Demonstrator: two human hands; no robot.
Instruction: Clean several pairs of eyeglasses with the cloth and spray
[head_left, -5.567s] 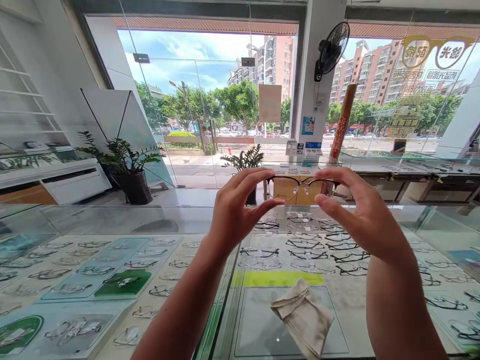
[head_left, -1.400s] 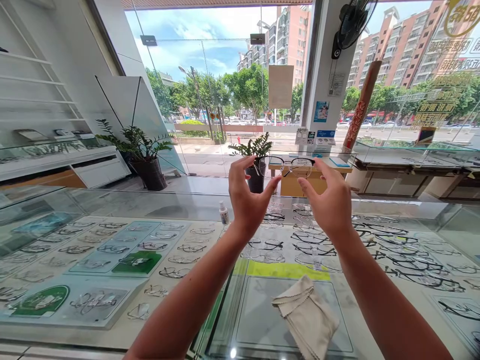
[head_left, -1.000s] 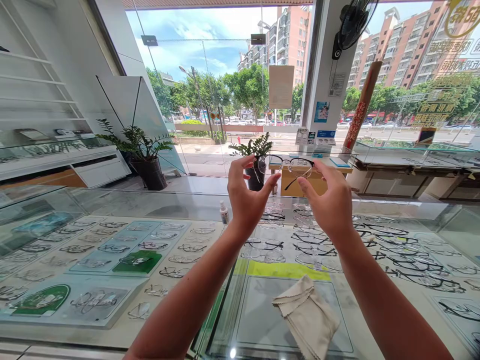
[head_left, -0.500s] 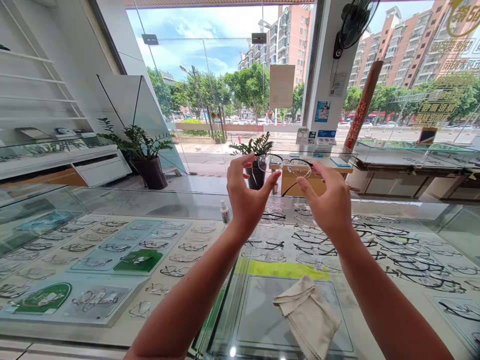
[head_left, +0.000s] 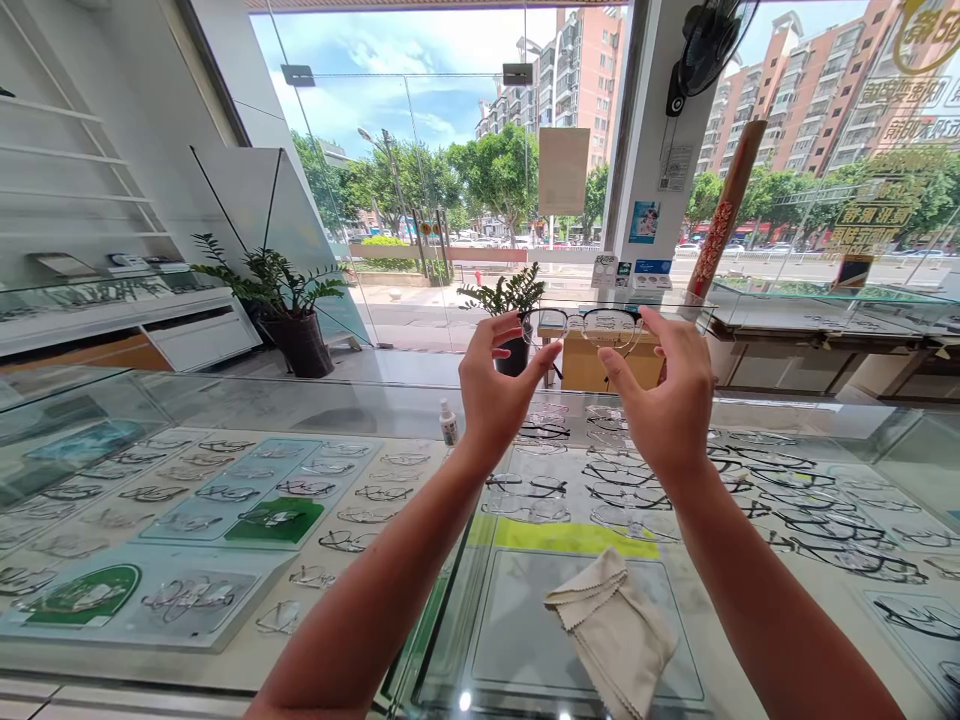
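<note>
A pair of eyeglasses (head_left: pixel 575 318) with a dark upper rim and clear lenses is held up in the air at arm's length. My left hand (head_left: pixel 501 372) pinches its left end between thumb and fingers. On the other side, my right hand (head_left: pixel 667 380) grips the right end the same way. The lenses face me nearly level, and the temples are partly hidden behind the frame and fingers. Below, a crumpled beige cleaning cloth (head_left: pixel 619 630) lies on a grey mat (head_left: pixel 517 630) on the glass counter.
Under the glass countertop (head_left: pixel 360 395) lie several rows of eyeglasses (head_left: pixel 840 530). A small white spray bottle (head_left: pixel 448 424) stands beside my left forearm. Farther off are potted plants (head_left: pixel 296 335), a wooden desk (head_left: pixel 592 372), glass doors and a wall fan (head_left: pixel 709 50).
The eyeglasses have turned from an angled pose to a more level, front-facing one. My right hand has shifted slightly right, and my left hand a little too. The cloth stays put.
</note>
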